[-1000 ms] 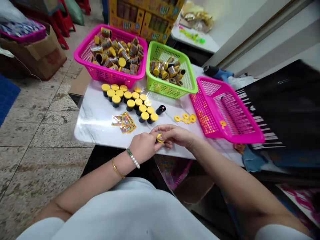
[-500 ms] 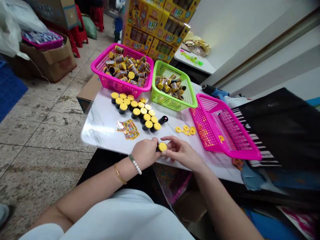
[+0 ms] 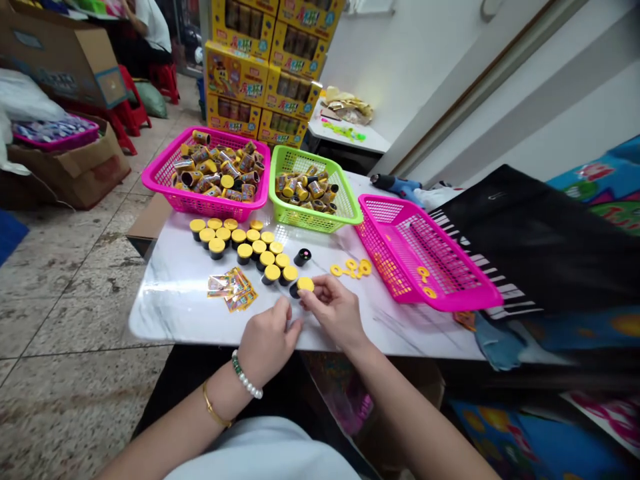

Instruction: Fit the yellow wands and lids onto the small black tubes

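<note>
My right hand (image 3: 336,310) pinches a small black jar with a yellow lid (image 3: 305,285) between thumb and fingers, at the near end of the jar rows. Several like it, black jars with yellow lids (image 3: 245,252), stand upright in slanting rows beyond. My left hand (image 3: 270,337) is curled just above the table's front edge, apart from that jar; its fingertips are hidden, so I cannot see whether anything is inside. Left of the hands lie small printed packets (image 3: 240,290), overlapping. One lidless black jar (image 3: 303,257) with something pink inside lies behind the held jar.
Yellow ring-ended plastic pieces (image 3: 351,268) lie right of the jars. Behind stand a pink basket (image 3: 255,210) and a green basket (image 3: 320,221), both full of labelled tubs. Another pink basket (image 3: 445,267) holds a few yellow pieces. Stacked yellow boxes (image 3: 240,77) rise behind.
The lidded jar has gone from between both hands to the end of the rows, held by my right hand. My left hand has let go and drawn back. The view has shifted.
</note>
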A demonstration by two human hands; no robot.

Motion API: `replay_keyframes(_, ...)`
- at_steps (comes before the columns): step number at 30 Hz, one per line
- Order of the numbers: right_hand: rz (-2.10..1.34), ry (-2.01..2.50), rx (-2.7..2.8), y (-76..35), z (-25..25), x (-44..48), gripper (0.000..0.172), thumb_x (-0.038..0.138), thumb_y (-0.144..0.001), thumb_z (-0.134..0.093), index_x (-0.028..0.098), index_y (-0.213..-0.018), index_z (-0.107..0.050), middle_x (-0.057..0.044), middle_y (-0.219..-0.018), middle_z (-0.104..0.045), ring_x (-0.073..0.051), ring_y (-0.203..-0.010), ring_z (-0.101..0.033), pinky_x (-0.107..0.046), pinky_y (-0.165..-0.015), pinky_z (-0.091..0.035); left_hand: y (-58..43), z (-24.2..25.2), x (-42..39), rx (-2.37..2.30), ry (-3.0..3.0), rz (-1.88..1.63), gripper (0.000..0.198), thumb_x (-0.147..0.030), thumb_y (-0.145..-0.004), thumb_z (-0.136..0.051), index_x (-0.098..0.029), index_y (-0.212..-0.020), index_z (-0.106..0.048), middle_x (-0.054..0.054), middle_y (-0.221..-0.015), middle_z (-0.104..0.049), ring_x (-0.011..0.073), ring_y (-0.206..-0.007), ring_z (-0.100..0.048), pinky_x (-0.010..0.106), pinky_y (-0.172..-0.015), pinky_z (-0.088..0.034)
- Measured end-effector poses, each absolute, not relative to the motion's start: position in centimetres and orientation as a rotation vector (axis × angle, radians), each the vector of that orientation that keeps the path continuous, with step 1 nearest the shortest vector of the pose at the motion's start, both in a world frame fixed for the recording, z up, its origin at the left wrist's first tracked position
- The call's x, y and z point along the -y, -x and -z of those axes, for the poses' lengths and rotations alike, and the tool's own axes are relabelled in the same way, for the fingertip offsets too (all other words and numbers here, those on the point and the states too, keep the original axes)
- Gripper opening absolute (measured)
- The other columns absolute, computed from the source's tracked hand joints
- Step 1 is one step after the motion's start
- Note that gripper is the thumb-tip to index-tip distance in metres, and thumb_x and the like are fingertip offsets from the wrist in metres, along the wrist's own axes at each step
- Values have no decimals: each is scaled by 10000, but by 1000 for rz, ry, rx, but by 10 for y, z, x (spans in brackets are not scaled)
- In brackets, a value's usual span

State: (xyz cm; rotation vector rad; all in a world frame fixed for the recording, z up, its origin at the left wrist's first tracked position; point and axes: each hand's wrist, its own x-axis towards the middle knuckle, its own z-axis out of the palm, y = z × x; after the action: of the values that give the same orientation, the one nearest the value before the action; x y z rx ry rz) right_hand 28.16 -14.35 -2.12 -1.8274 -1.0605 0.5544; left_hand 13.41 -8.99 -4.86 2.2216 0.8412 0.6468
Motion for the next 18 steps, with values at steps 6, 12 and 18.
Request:
replay_keyframes(6,-397,1887,1219,-314,11,127,295,449,-845,-682,198,-997,-657,-17,-713,-641,-167,-631,-603,-307,-647,-519,-134,43,87,-806,-2307,-561,181,-300,-910,-614,-187,-770,-595,6,-663,-648,153,-618,-621,261,-617,-452)
replay_keyframes(12,-166,1808,1665,-356,8,79,428,120,-731,-647,190,-1153,-646,-103,-1165,-642,-209,-949,-643,-348,-851,-528,-133,44,84,-764,-2351,-633,156,-295,-917,-608,-162,-886,-683,29,-718,-696,151,-622,-634,264,-640,-489)
replay_keyframes(18,-165,1829,1769,-358,14,122,277,115,-777,-591,179,-1043,-641,-69,-958,-683,-203,-861,-638,-347,-824,-510,-131,47,87,-747,-2404,-736,263,-312,-926,-603,-110,-1076,-677,43,-713,-701,164,-603,-650,271,-637,-517)
